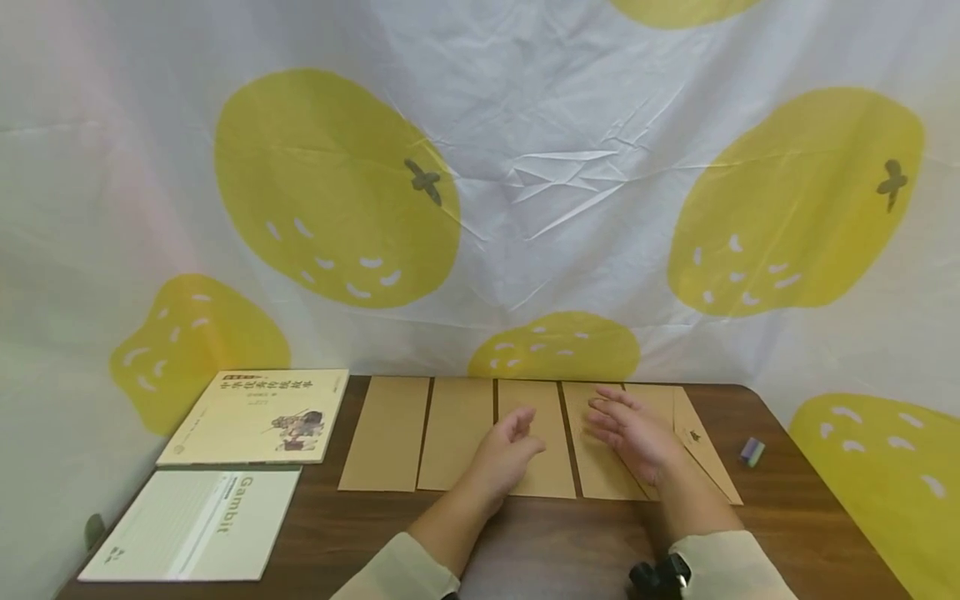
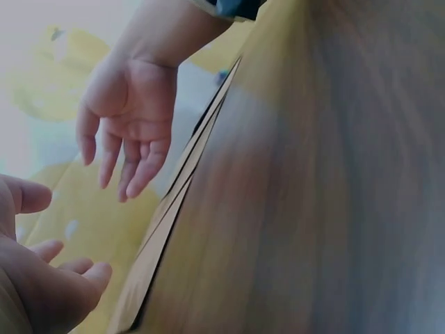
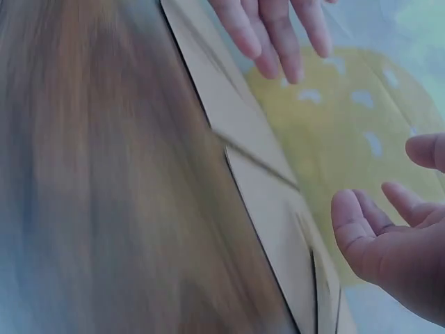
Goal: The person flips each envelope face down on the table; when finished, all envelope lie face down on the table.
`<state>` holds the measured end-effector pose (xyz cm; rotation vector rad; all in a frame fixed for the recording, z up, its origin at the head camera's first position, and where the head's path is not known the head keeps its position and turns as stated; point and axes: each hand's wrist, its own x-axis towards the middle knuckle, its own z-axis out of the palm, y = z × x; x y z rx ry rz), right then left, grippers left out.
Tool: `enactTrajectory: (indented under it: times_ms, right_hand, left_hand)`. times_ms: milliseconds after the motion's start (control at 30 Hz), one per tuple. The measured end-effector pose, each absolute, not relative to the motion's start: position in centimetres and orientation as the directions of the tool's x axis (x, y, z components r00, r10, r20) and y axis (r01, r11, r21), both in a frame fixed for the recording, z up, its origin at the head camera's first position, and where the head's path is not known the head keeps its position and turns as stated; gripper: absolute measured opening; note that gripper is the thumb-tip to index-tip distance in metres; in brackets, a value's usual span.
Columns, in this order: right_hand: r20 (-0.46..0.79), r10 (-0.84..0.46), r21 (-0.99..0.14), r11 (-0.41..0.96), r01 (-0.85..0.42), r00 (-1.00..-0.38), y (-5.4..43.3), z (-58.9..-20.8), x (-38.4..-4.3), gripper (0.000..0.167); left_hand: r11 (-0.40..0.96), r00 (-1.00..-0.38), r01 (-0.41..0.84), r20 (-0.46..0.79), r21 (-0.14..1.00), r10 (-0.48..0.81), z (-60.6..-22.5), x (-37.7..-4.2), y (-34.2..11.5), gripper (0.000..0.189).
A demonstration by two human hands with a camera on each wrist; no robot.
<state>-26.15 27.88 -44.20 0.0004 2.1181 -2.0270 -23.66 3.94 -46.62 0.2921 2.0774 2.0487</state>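
Note:
Several brown kraft-paper rectangles [image 1: 390, 433] lie side by side in a row on the wooden table. The rightmost one [image 1: 697, 442] bears a small dark print and a diagonal line across it. My left hand [image 1: 504, 458] hovers over the middle of the row, holding nothing, its fingers loosely bent. To its right, my right hand [image 1: 633, 429] is held over the right part of the row, palm turned inward and fingers spread. In the left wrist view both hands appear raised above the thin edges of the brown sheets [image 2: 167, 216], with a gap between them.
At the left lie a cream book [image 1: 247, 425] with Chinese characters and a figure, and in front of it a white notebook [image 1: 202, 525] marked Gambit. A small purple and green block [image 1: 752, 452] sits near the right table edge. Behind hangs a white curtain [image 1: 555, 250] with yellow fruit shapes.

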Motion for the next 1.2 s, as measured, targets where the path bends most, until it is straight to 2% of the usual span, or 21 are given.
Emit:
enactTrajectory:
  times_ms: [200, 367, 567, 900, 1200]
  right_hand:
    - [-0.155, -0.151, -0.976, 0.178, 0.127, -0.976, 31.1, -44.1, -25.6, 0.066]
    - [-0.153, -0.134, -0.968, 0.221, 0.121, -0.979, 33.7, -44.3, -25.1, 0.071]
    - [-0.170, -0.107, -0.967, 0.208, 0.145, -0.980, 35.4, -44.7, -24.7, 0.072]
    - [-0.195, -0.114, -0.963, 0.211, 0.168, -0.974, 35.4, -44.8, -24.6, 0.073]
    - [-0.174, -0.102, -0.982, 0.096, 0.165, -0.979, 35.8, -45.1, -24.6, 0.075]
  left_hand:
    - [-0.048, -0.948, -0.048, -0.030, 0.998, 0.318, -46.9, -22.9, 7.3, 0.065]
    - [-0.046, -0.945, -0.067, -0.049, 0.997, 0.322, -46.9, -22.5, 9.4, 0.067]
    - [-0.022, -0.950, -0.089, -0.078, 0.996, 0.302, -46.9, -22.5, 10.5, 0.067]
    - [0.003, -0.950, -0.074, -0.072, 0.997, 0.304, -47.0, -22.7, 10.9, 0.070]
    - [0.035, -0.942, -0.069, -0.076, 0.997, 0.328, -46.8, -22.5, 11.0, 0.070]
